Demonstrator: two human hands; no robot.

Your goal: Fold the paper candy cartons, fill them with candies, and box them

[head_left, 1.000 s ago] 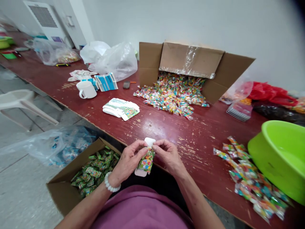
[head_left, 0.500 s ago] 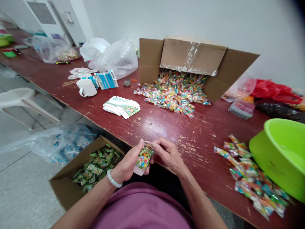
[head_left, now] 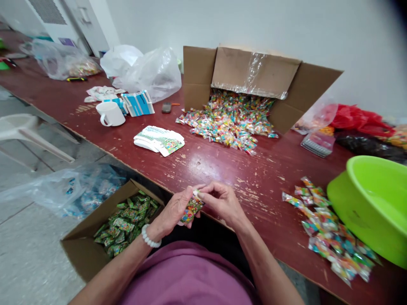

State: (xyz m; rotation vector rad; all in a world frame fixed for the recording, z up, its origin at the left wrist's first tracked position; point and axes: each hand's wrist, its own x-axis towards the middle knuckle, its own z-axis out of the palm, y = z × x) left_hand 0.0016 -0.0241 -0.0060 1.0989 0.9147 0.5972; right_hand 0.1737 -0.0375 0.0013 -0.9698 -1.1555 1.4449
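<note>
Near the table's front edge, my left hand [head_left: 172, 212] is closed around a small printed box [head_left: 192, 209], green with colourful pictures. The thumb and fingers of my right hand [head_left: 224, 204] pinch a white flap at the top end of that box. Whether anything is inside it cannot be seen. Beyond my hands lies a stack of flat printed cartons [head_left: 159, 139] on the red table [head_left: 229, 173]. To my lower left stands an open cardboard box [head_left: 83, 246] holding many small green printed boxes [head_left: 124, 222].
A tipped cardboard carton [head_left: 254, 72] spills wrapped candies [head_left: 229, 127] at the back. More wrapped candies [head_left: 330, 233] lie beside a green basin [head_left: 359, 203] on the right. A white mug [head_left: 112, 114], plastic bags [head_left: 152, 76] and a stool [head_left: 25, 127] are leftward.
My right thumb and fingers have moved onto the top end of the small box, and a white flap now shows there. The camera view has shifted slightly.
</note>
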